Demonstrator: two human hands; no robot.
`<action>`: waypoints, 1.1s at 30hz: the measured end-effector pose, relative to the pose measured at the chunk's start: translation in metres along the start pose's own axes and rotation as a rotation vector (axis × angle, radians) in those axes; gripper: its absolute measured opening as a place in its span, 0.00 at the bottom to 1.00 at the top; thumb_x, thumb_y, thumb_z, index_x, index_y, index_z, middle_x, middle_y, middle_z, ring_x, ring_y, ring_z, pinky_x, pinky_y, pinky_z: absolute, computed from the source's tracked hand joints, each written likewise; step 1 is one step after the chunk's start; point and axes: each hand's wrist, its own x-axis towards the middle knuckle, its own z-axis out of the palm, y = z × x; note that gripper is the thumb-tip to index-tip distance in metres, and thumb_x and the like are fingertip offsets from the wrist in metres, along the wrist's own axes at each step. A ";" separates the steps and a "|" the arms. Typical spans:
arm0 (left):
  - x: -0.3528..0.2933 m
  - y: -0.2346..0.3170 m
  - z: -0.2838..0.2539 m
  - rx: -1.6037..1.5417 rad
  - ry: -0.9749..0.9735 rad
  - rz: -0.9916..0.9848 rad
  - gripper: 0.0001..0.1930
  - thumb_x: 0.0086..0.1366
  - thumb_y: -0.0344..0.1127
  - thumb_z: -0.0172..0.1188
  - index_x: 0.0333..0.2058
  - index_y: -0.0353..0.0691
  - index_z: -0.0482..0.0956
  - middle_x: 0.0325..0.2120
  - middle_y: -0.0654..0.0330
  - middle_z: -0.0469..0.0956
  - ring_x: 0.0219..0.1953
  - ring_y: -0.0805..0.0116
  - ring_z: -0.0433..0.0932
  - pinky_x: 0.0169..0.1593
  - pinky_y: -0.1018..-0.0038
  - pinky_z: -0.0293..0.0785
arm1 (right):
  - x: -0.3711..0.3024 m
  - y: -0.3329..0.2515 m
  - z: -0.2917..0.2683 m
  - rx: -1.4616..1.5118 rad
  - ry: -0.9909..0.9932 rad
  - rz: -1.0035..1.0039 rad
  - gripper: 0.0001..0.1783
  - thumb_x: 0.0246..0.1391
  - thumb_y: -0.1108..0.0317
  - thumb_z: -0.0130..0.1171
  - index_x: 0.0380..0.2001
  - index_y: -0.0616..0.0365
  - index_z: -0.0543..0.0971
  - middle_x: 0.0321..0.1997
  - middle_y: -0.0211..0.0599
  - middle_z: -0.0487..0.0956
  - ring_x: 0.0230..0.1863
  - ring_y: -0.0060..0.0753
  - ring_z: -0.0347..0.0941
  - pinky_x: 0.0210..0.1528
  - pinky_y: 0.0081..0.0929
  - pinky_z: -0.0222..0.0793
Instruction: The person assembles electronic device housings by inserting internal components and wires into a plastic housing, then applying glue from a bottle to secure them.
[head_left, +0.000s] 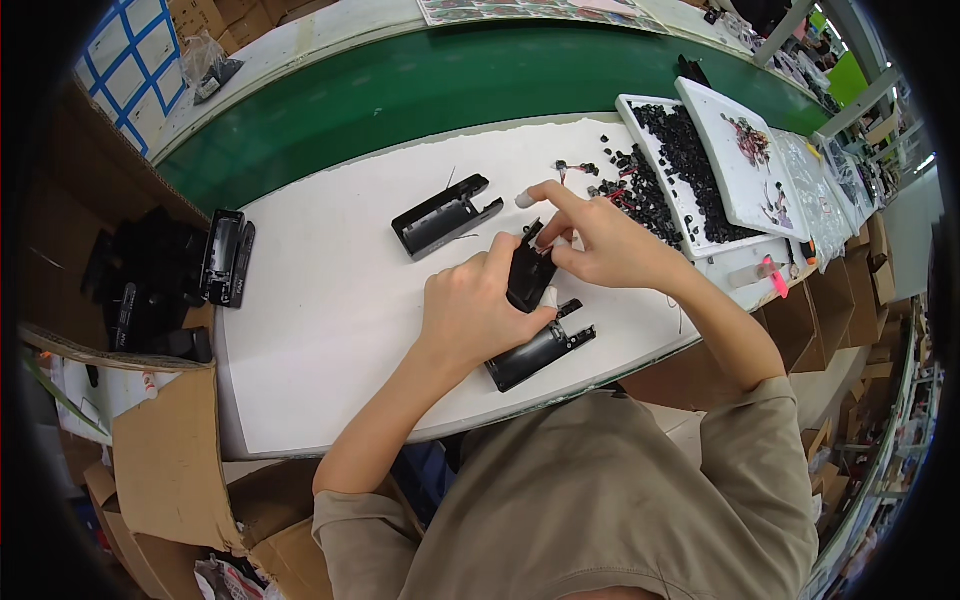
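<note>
My left hand [470, 310] is wrapped round a black plastic housing half [530, 278], holding it tilted above the white work surface. At the far end of that housing, my right hand [605, 240] pinches with bent fingers. What lies between those fingertips is hidden, though a bit of reddish wire seems to show there. White finger cots cover my right index fingertip and my left thumb tip. A similar black housing half [445, 218] lies beyond my left hand, with thin wires sticking out. Another housing half [540, 355] rests just below my hands, partly covered by the left one.
Small black parts [640, 190] are heaped on the right, beside a white foam tray [710, 240] holding more. A foam lid [745, 180] with wired pieces lies across it. A cardboard box [165, 440] with black housings stands left. A green belt [400, 95] runs behind.
</note>
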 end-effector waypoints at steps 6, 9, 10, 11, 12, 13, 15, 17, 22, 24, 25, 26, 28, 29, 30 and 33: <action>0.002 -0.002 0.004 -0.037 0.060 0.082 0.29 0.36 0.43 0.68 0.38 0.39 0.69 0.18 0.58 0.76 0.18 0.61 0.76 0.19 0.69 0.70 | -0.006 0.018 -0.003 0.020 0.107 -0.068 0.32 0.39 0.77 0.53 0.53 0.58 0.61 0.34 0.40 0.80 0.36 0.37 0.75 0.37 0.29 0.68; 0.006 0.003 0.004 -0.028 0.035 0.085 0.29 0.36 0.43 0.67 0.39 0.39 0.70 0.19 0.57 0.77 0.20 0.60 0.77 0.21 0.68 0.71 | -0.012 0.022 -0.006 0.098 0.128 -0.011 0.33 0.38 0.77 0.54 0.53 0.58 0.60 0.36 0.38 0.80 0.39 0.37 0.75 0.40 0.29 0.67; 0.008 0.005 0.004 -0.019 0.024 0.085 0.29 0.37 0.43 0.67 0.40 0.40 0.70 0.19 0.57 0.77 0.20 0.60 0.78 0.22 0.68 0.72 | -0.015 0.022 -0.008 0.141 0.128 0.033 0.34 0.38 0.77 0.55 0.53 0.58 0.60 0.36 0.38 0.80 0.41 0.37 0.75 0.42 0.30 0.67; 0.011 0.004 0.003 -0.017 0.015 0.093 0.29 0.37 0.43 0.67 0.40 0.40 0.70 0.19 0.57 0.77 0.20 0.60 0.78 0.22 0.68 0.72 | -0.016 0.024 -0.008 0.157 0.153 0.036 0.34 0.38 0.77 0.55 0.53 0.59 0.60 0.36 0.37 0.80 0.42 0.35 0.75 0.41 0.29 0.67; 0.015 0.004 0.002 -0.031 0.000 0.085 0.29 0.37 0.43 0.67 0.40 0.40 0.70 0.20 0.57 0.77 0.21 0.59 0.78 0.23 0.68 0.73 | -0.020 0.028 -0.008 0.175 0.208 0.026 0.34 0.38 0.77 0.55 0.53 0.59 0.60 0.36 0.38 0.80 0.42 0.35 0.75 0.41 0.29 0.67; 0.020 0.003 0.000 -0.045 -0.015 0.078 0.28 0.38 0.43 0.67 0.40 0.41 0.70 0.20 0.56 0.77 0.22 0.59 0.78 0.25 0.68 0.73 | -0.025 0.032 -0.009 0.192 0.265 0.018 0.33 0.39 0.77 0.55 0.53 0.60 0.60 0.36 0.38 0.80 0.43 0.35 0.75 0.41 0.28 0.68; 0.036 0.002 -0.004 -0.026 0.001 0.041 0.26 0.39 0.43 0.66 0.39 0.41 0.72 0.21 0.54 0.78 0.23 0.57 0.78 0.27 0.67 0.74 | -0.037 0.034 -0.014 0.173 0.406 -0.040 0.27 0.43 0.74 0.55 0.50 0.60 0.63 0.35 0.46 0.79 0.38 0.45 0.76 0.42 0.32 0.70; 0.060 -0.007 -0.001 -0.005 0.031 0.019 0.26 0.39 0.45 0.65 0.38 0.40 0.73 0.21 0.51 0.76 0.23 0.54 0.77 0.29 0.64 0.73 | -0.057 0.044 -0.013 0.178 0.583 -0.059 0.25 0.43 0.75 0.55 0.48 0.61 0.65 0.35 0.41 0.78 0.40 0.42 0.74 0.44 0.32 0.68; 0.153 -0.024 0.018 0.136 0.000 -0.219 0.25 0.44 0.50 0.61 0.37 0.37 0.75 0.26 0.47 0.78 0.32 0.50 0.78 0.35 0.63 0.73 | -0.110 0.056 0.004 0.032 0.728 0.089 0.23 0.42 0.73 0.59 0.46 0.60 0.69 0.37 0.36 0.77 0.42 0.40 0.70 0.46 0.32 0.61; 0.193 -0.045 0.036 0.137 -0.033 -0.313 0.30 0.46 0.54 0.60 0.42 0.36 0.72 0.31 0.48 0.78 0.35 0.50 0.78 0.40 0.62 0.72 | -0.123 0.055 0.015 0.039 0.682 0.173 0.20 0.43 0.71 0.59 0.43 0.60 0.71 0.36 0.38 0.75 0.39 0.41 0.69 0.44 0.32 0.62; 0.208 -0.054 0.047 0.105 -0.028 -0.360 0.33 0.47 0.55 0.60 0.45 0.34 0.70 0.34 0.48 0.78 0.37 0.51 0.77 0.42 0.62 0.72 | -0.129 0.053 0.020 0.068 0.633 0.210 0.20 0.43 0.71 0.60 0.43 0.60 0.71 0.36 0.38 0.74 0.38 0.41 0.68 0.44 0.32 0.62; 0.223 -0.063 0.061 0.032 -0.003 -0.374 0.36 0.47 0.56 0.60 0.47 0.32 0.67 0.38 0.46 0.75 0.41 0.50 0.75 0.45 0.63 0.70 | -0.133 0.053 0.026 0.121 0.614 0.235 0.20 0.43 0.71 0.59 0.43 0.60 0.71 0.37 0.40 0.73 0.38 0.42 0.67 0.44 0.33 0.62; 0.249 -0.079 0.084 -0.153 -0.019 -0.452 0.43 0.47 0.55 0.60 0.52 0.24 0.60 0.51 0.40 0.62 0.52 0.49 0.67 0.52 0.65 0.65 | -0.136 0.047 0.030 0.107 0.625 0.232 0.21 0.43 0.71 0.59 0.43 0.60 0.71 0.38 0.41 0.73 0.39 0.42 0.67 0.44 0.33 0.62; 0.255 -0.077 0.093 -0.157 -0.024 -0.445 0.43 0.47 0.55 0.60 0.52 0.24 0.60 0.51 0.40 0.62 0.52 0.49 0.67 0.52 0.65 0.65 | -0.137 0.047 0.030 0.100 0.635 0.235 0.21 0.43 0.72 0.59 0.43 0.60 0.71 0.39 0.41 0.73 0.39 0.42 0.67 0.45 0.33 0.62; 0.258 -0.075 0.099 -0.198 -0.002 -0.443 0.44 0.47 0.54 0.61 0.53 0.23 0.58 0.53 0.39 0.57 0.53 0.49 0.66 0.54 0.65 0.64 | -0.137 0.047 0.030 0.099 0.637 0.236 0.21 0.43 0.72 0.59 0.43 0.60 0.71 0.39 0.41 0.73 0.39 0.42 0.67 0.45 0.33 0.62; 0.259 -0.067 0.093 -0.270 -0.029 -0.428 0.47 0.46 0.51 0.63 0.56 0.21 0.53 0.58 0.39 0.47 0.53 0.51 0.66 0.54 0.66 0.65 | -0.134 0.048 0.031 0.070 0.580 0.174 0.21 0.43 0.72 0.58 0.43 0.60 0.70 0.45 0.41 0.72 0.46 0.43 0.67 0.49 0.34 0.60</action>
